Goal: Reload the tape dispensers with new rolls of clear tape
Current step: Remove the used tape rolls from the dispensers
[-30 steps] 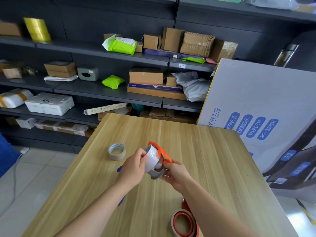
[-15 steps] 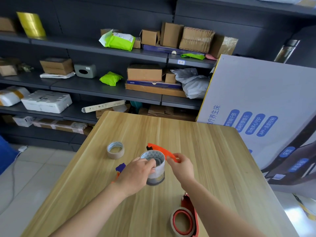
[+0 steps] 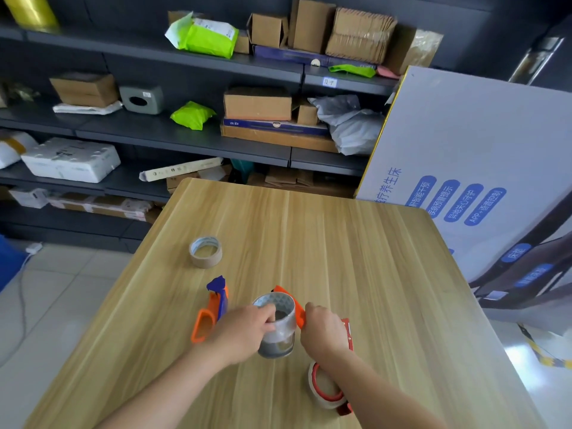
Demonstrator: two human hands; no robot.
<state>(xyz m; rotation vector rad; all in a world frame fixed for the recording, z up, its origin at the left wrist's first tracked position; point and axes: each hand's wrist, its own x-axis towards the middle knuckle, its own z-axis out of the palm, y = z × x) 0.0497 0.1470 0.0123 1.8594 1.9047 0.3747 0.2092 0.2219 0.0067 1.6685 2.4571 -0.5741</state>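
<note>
A clear tape roll (image 3: 278, 326) stands on end on the wooden table (image 3: 356, 258), seated in an orange dispenser (image 3: 294, 303) whose arm shows behind it. My left hand (image 3: 244, 332) grips the roll's near left side, thumb over the rim. My right hand (image 3: 325, 329) holds the orange dispenser on the roll's right. To the left lies an orange and blue dispenser (image 3: 212, 308). Under my right forearm sits a red dispenser with a tape roll (image 3: 325, 388). A brown-cored tape roll (image 3: 205, 252) rests farther back on the left.
Dark shelves (image 3: 185, 131) with cardboard boxes and parcels stand behind the table. A large white printed board (image 3: 464, 168) leans at the table's right side. Tiled floor (image 3: 55, 292) lies to the left.
The roll and orange dispenser came down from mid-air and now rest on the table. My hands lowered with them, uncovering the orange and blue dispenser on the left.
</note>
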